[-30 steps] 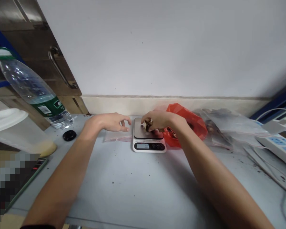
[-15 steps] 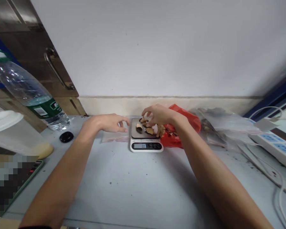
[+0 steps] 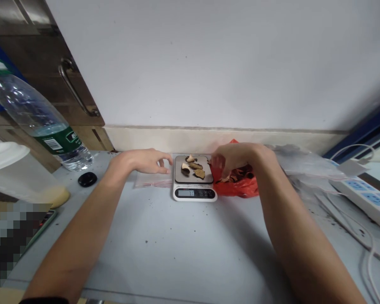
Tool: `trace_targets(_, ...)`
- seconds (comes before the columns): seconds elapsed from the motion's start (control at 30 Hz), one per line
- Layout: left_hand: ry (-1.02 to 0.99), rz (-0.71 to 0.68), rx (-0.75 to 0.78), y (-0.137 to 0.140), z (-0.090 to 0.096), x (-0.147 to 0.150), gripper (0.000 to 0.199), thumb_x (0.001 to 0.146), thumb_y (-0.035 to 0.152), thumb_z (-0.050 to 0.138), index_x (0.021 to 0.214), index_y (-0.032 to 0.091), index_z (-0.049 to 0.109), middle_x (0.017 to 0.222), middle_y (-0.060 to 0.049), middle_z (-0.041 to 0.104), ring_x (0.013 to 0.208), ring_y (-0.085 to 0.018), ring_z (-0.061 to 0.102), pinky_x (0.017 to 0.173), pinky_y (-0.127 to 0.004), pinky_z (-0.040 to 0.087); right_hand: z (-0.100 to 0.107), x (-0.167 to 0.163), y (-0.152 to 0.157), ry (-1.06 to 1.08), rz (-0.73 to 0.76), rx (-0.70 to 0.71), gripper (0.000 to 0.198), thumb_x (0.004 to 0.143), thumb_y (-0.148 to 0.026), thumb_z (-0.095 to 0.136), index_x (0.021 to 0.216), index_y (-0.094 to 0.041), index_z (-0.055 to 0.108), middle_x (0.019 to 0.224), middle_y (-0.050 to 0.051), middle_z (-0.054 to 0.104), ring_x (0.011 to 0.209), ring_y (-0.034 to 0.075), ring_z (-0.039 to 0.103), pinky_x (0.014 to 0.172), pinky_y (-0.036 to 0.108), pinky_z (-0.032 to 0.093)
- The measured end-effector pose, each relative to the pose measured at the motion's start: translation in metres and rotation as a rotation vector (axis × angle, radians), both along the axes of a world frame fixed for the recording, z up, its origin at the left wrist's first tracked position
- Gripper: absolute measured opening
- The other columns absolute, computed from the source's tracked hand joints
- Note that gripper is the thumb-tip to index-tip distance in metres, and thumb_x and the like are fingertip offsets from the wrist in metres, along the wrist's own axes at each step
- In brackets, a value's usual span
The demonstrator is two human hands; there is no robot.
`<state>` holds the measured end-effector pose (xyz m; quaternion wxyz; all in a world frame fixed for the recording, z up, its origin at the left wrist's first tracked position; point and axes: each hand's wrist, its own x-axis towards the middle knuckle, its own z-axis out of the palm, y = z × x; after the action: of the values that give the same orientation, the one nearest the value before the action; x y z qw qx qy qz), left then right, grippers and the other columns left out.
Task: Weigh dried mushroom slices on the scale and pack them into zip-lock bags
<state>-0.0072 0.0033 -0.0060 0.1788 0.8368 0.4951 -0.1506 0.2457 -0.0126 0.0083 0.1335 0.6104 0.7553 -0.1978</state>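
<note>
Several dried brown mushroom-like slices [image 3: 196, 166] with pale cut faces lie apart on the steel plate of a white digital kitchen scale [image 3: 180, 197]. Its small lit display seems to show 7.7. Left of the plate, my left hand [image 3: 149, 161] hovers with curved fingers apart and nothing in them. Beneath it lies a clear zip bag [image 3: 152, 180]. My right hand [image 3: 232, 158] is over a red plastic bag [image 3: 240, 188] beside the scale. More dark dried pieces [image 3: 245, 172] show in that bag. Motion smears the right fingers, so whether they grip a piece is unclear.
A tilted-looking water bottle [image 3: 55, 139], a white-lidded cup [image 3: 15, 177] and a round black cap [image 3: 87, 179] stand on the left. Clear plastic bags [image 3: 304, 162], a white power strip [image 3: 367, 200] and cables [image 3: 371, 245] occupy the right. A wall rises behind.
My right hand has moved right, from above the scale plate to the red bag, uncovering the slices. The display went from 0.0 to about 7.7. My left hand has hardly moved.
</note>
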Motion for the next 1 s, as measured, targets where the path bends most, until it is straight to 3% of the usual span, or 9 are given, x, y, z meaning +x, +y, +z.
trace_targets(0.27, -0.001, -0.01, -0.005, 0.001, -0.003, -0.001, 0.048, 0.087, 0.053, 0.051, 0.128, 0.031, 0.06, 0.118, -0.007, 0.073, 0.095, -0.024, 0.068, 0.078, -0.031, 0.049, -0.009, 0.004, -0.002, -0.125, -0.061, -0.028, 0.031, 0.06, -0.011, 0.072, 0.086, -0.026, 0.077, 0.078, 0.003, 0.073, 0.056, 0.017, 0.062, 0.044, 0.026, 0.046)
trace_targets(0.47, -0.187, -0.091, 0.166, -0.002, -0.003, 0.013, 0.042, 0.093, 0.044, 0.045, 0.125, 0.024, 0.064, 0.129, -0.009, 0.068, 0.111, -0.025, 0.064, 0.088, -0.031, 0.047, 0.002, 0.029, -0.006, -0.095, -0.101, -0.03, 0.012, 0.063, -0.014, 0.07, 0.062, -0.025, 0.075, 0.063, 0.003, 0.068, 0.056, 0.02, 0.06, 0.046, 0.03, 0.043)
trace_targets(0.53, -0.22, -0.108, 0.189, -0.003, -0.003, 0.017, 0.042, 0.093, 0.043, 0.045, 0.124, 0.022, 0.064, 0.132, -0.008, 0.067, 0.115, -0.025, 0.063, 0.09, -0.031, 0.046, 0.006, 0.044, -0.006, -0.064, -0.077, 0.028, 0.015, 0.061, -0.011, 0.07, 0.06, -0.025, 0.075, 0.064, 0.004, 0.069, 0.061, 0.021, 0.063, 0.05, 0.03, 0.044)
trace_targets(0.67, -0.222, -0.131, 0.181, -0.003, -0.001, 0.019, 0.041, 0.094, 0.045, 0.045, 0.123, 0.024, 0.065, 0.13, -0.007, 0.068, 0.113, -0.024, 0.063, 0.089, -0.03, 0.046, 0.009, 0.05, -0.008, -0.018, -0.089, 0.146, 0.03, 0.061, -0.008, 0.066, 0.08, -0.026, 0.08, 0.073, 0.004, 0.074, 0.065, 0.021, 0.065, 0.052, 0.029, 0.043)
trace_targets(0.77, -0.224, -0.136, 0.172, -0.003, -0.001, 0.017, 0.04, 0.094, 0.045, 0.046, 0.122, 0.024, 0.066, 0.127, -0.007, 0.07, 0.112, -0.024, 0.064, 0.088, -0.029, 0.047, 0.004, 0.031, -0.006, 0.098, -0.051, 0.257, 0.028, 0.068, -0.013, 0.066, 0.089, -0.027, 0.079, 0.081, 0.001, 0.075, 0.068, 0.018, 0.065, 0.055, 0.026, 0.044)
trace_targets(0.9, -0.204, -0.128, 0.18, -0.004, 0.0, 0.016, 0.039, 0.094, 0.043, 0.047, 0.123, 0.024, 0.065, 0.124, -0.006, 0.071, 0.108, -0.023, 0.065, 0.085, -0.028, 0.047, -0.009, -0.002, 0.002, 0.298, 0.021, 0.491, 0.024, 0.075, -0.011, 0.06, 0.091, -0.02, 0.077, 0.092, 0.005, 0.076, 0.079, 0.017, 0.066, 0.067, 0.024, 0.047)
trace_targets(1.0, -0.183, -0.108, 0.18, -0.005, 0.002, 0.016, 0.04, 0.094, 0.043, 0.046, 0.124, 0.024, 0.064, 0.126, -0.008, 0.07, 0.109, -0.023, 0.065, 0.085, -0.029, 0.047, -0.019, -0.017, 0.007, 0.31, 0.052, 0.569, 0.031, 0.077, -0.008, 0.057, 0.099, -0.019, 0.076, 0.099, 0.008, 0.076, 0.089, 0.021, 0.067, 0.073, 0.026, 0.048)
